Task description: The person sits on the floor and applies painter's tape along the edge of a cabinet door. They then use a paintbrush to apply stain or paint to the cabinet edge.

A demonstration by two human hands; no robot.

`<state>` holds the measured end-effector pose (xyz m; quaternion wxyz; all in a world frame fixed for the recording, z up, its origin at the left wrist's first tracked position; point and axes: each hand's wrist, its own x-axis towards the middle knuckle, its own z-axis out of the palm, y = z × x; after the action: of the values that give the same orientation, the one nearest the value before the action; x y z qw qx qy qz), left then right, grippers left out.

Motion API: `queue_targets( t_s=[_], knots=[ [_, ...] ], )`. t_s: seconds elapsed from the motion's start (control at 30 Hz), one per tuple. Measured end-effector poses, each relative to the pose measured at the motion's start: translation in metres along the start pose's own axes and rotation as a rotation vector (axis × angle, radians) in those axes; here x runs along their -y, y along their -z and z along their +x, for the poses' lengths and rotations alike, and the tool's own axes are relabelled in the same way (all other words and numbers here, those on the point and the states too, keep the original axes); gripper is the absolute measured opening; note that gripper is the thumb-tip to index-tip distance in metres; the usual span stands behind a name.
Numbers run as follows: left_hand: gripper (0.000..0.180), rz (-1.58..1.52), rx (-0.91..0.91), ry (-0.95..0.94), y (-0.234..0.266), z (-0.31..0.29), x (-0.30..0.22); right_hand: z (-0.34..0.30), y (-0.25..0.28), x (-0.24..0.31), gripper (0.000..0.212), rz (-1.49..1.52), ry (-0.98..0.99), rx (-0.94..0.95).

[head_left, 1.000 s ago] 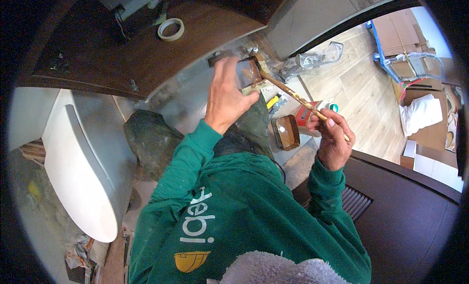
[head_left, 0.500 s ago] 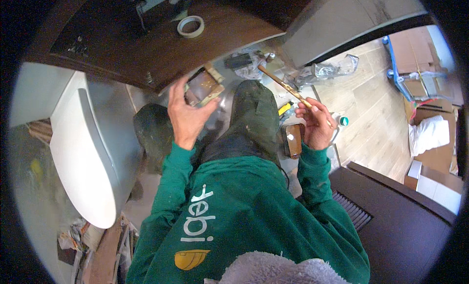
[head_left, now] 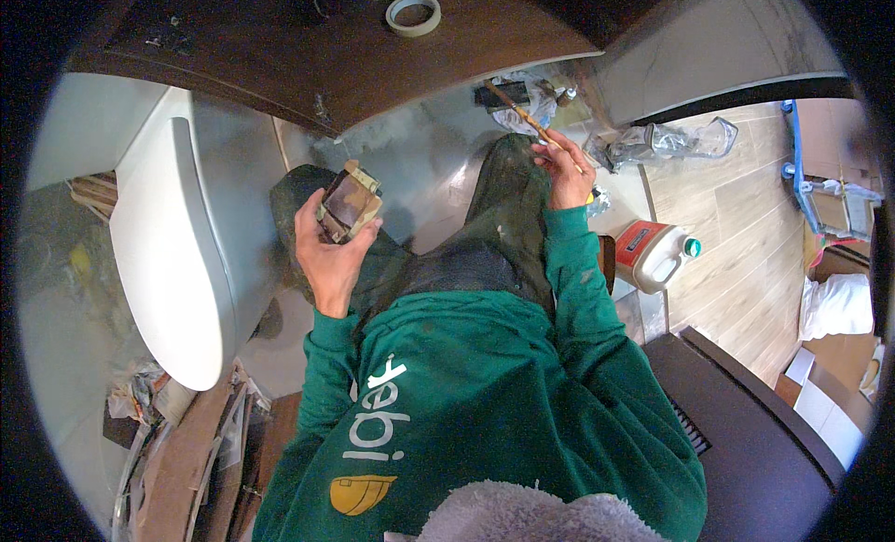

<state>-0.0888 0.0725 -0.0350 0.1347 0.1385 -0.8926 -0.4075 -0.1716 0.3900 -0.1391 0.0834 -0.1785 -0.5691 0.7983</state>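
My left hand (head_left: pixel 326 262) grips a small box-like container (head_left: pixel 352 204) from its near side, thumb and fingers on opposite sides. Its inside is dark brown, and its pale edges are stained. Between the fingertips of my right hand (head_left: pixel 567 172) is a slim stick (head_left: pixel 518 114), brown and gold, pointing away to the left; it resembles a fine paintbrush, though its tip is too small to make out. The stick and container are well apart. Beyond both hands stands a dark brown wooden panel (head_left: pixel 233 43).
A masking tape roll (head_left: pixel 432 26) lies on the panel. At left is a white toilet lid (head_left: pixel 168 253). A jug with a red label (head_left: pixel 643 248) stands right of my right forearm. Plastic wrap (head_left: pixel 685 139) lies on the floor; flattened cardboard (head_left: pixel 177 472) leans at lower left.
My left hand has drawn the container nearer and to the left, tilting it. My right hand has moved left and away, uncovering the jug. The whole view has shifted.
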Motion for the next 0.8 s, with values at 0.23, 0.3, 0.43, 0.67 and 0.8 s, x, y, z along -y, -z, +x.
queue_targets(
  t_s=[0.23,0.3,0.43,0.67,0.8],
  knots=[
    [0.077,-0.028,-0.009,0.008,0.0,-0.002,-0.003,0.009,0.0,-0.009,0.03,0.051,-0.027,-0.014],
    [0.077,0.003,-0.006,-0.005,0.0,-0.002,-0.003,0.01,0.0,-0.01,0.032,0.044,-0.029,-0.004],
    [0.077,-0.014,-0.005,-0.021,0.0,-0.003,-0.004,0.016,0.0,-0.014,0.032,0.056,-0.044,-0.012],
    [0.076,0.033,0.002,-0.012,0.001,-0.004,-0.008,0.02,0.003,-0.014,0.026,0.154,0.009,-0.092],
    [0.076,0.02,0.011,0.005,-0.001,-0.005,-0.008,0.017,0.001,-0.015,0.03,0.093,-0.037,-0.029]
  ],
)
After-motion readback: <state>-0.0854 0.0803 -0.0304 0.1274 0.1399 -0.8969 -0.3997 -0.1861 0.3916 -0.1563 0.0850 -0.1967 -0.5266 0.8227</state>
